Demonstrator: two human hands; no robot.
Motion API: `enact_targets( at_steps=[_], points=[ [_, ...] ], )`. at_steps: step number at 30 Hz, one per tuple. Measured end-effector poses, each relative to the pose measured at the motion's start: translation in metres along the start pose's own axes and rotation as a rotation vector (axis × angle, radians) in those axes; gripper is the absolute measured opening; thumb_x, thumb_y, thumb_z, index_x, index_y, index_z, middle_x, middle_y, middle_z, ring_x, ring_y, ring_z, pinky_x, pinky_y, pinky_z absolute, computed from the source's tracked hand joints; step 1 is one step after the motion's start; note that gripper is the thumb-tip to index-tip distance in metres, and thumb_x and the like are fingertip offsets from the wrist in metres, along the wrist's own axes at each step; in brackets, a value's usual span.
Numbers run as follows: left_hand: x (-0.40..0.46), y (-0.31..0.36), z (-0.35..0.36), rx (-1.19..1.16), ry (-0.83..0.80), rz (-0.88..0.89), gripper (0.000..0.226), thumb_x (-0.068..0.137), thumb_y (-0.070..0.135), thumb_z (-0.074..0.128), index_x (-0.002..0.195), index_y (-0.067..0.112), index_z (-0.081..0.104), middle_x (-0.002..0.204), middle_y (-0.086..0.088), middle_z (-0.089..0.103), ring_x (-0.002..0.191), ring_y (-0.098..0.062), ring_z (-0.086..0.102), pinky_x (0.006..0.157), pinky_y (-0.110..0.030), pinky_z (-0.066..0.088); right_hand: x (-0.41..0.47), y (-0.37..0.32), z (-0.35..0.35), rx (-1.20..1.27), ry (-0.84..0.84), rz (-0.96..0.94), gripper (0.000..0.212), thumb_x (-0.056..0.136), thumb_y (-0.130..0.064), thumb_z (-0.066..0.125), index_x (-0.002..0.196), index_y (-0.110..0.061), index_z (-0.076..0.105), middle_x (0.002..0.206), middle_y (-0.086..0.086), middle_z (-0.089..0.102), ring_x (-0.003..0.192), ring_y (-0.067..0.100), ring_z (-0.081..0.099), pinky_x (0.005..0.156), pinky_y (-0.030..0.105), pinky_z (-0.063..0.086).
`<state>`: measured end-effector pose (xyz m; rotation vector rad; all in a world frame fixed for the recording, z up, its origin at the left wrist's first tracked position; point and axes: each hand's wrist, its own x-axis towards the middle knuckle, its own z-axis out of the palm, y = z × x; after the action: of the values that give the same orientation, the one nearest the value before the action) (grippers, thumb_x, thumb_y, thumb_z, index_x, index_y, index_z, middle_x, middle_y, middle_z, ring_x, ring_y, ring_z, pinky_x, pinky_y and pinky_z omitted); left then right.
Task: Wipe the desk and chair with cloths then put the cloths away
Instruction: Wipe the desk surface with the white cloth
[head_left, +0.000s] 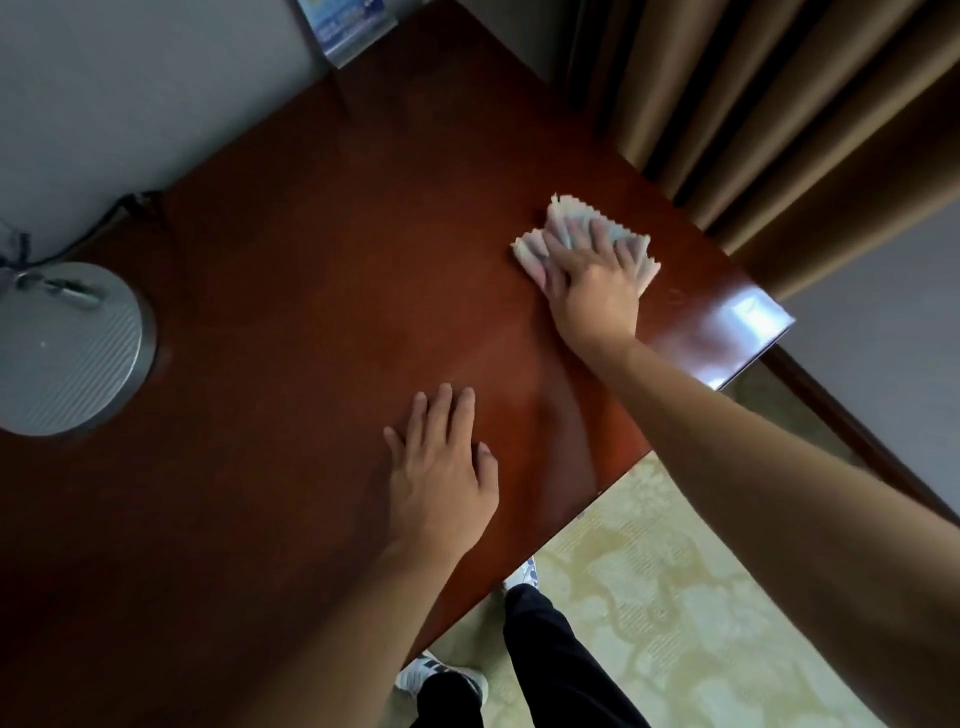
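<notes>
Left hand (441, 467) lies flat, fingers straight, on glossy reddish desk (311, 260); right hand (592, 280), flat, presses zigzag-edged cloth (558, 218).

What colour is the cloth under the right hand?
Whitish with faint pink and grey-blue tints; the cloth shows best in the head view, under the right hand.

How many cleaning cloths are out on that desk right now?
1. The cloth lies near the far right edge of the desk, pressed flat under the right hand. The left hand rests bare on the desk. Another cloth may be outside the view.
</notes>
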<state>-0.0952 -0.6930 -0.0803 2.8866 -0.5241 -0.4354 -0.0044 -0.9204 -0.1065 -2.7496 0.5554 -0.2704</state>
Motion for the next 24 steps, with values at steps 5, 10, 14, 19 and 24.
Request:
enact_targets(
  at_steps=[5, 10, 14, 19, 24],
  points=[
    [0.009, 0.015, 0.0, 0.062, -0.093, -0.043, 0.058, 0.094, 0.032, 0.045, 0.149, 0.018, 0.038, 0.161, -0.007, 0.028, 0.15, -0.033, 0.021, 0.106, -0.072, 0.027, -0.122, -0.032, -0.013, 0.134, -0.142, -0.242, 0.053, 0.105, -0.039, 0.021, 0.126, -0.021, 0.066, 0.137, 0.004, 0.06, 0.134, 0.033, 0.048, 0.11, 0.049, 0.029],
    [0.016, 0.02, -0.004, 0.03, -0.1, -0.046, 0.06, 0.099, 0.04, 0.034, 0.156, 0.022, 0.022, 0.166, 0.0, 0.012, 0.153, -0.026, 0.004, 0.113, -0.07, 0.019, -0.047, 0.006, -0.021, 0.083, -0.074, -0.23, 0.026, 0.091, -0.019, 0.061, 0.113, -0.023, 0.073, 0.127, 0.012, 0.066, 0.126, 0.038, 0.054, 0.108, 0.044, 0.022],
    [0.014, 0.011, 0.006, 0.058, -0.076, -0.002, 0.066, 0.096, 0.053, 0.012, 0.157, 0.028, 0.008, 0.166, 0.002, 0.0, 0.152, -0.023, -0.009, 0.12, -0.061, 0.004, 0.031, 0.01, -0.021, 0.076, -0.027, 0.009, 0.031, 0.101, -0.031, 0.05, 0.127, -0.027, 0.066, 0.141, 0.009, 0.054, 0.136, 0.035, 0.039, 0.112, 0.037, 0.009],
    [0.026, 0.011, 0.02, 0.049, 0.076, 0.022, 0.06, 0.098, 0.048, 0.032, 0.153, 0.023, 0.031, 0.163, -0.005, 0.023, 0.152, -0.027, 0.011, 0.121, -0.055, 0.013, -0.046, 0.011, -0.005, 0.084, -0.092, -0.164, 0.034, 0.1, -0.03, 0.05, 0.13, -0.031, 0.063, 0.144, -0.001, 0.054, 0.141, 0.033, 0.036, 0.115, 0.048, 0.021],
    [0.037, 0.022, 0.023, 0.061, 0.142, 0.002, 0.059, 0.098, 0.047, 0.033, 0.151, 0.021, 0.036, 0.161, -0.008, 0.028, 0.152, -0.027, 0.016, 0.121, -0.052, 0.015, 0.013, 0.021, -0.007, 0.034, -0.077, -0.192, 0.038, 0.099, -0.03, 0.042, 0.13, -0.028, 0.063, 0.141, 0.003, 0.057, 0.14, 0.035, 0.038, 0.113, 0.049, 0.023]
  ],
)
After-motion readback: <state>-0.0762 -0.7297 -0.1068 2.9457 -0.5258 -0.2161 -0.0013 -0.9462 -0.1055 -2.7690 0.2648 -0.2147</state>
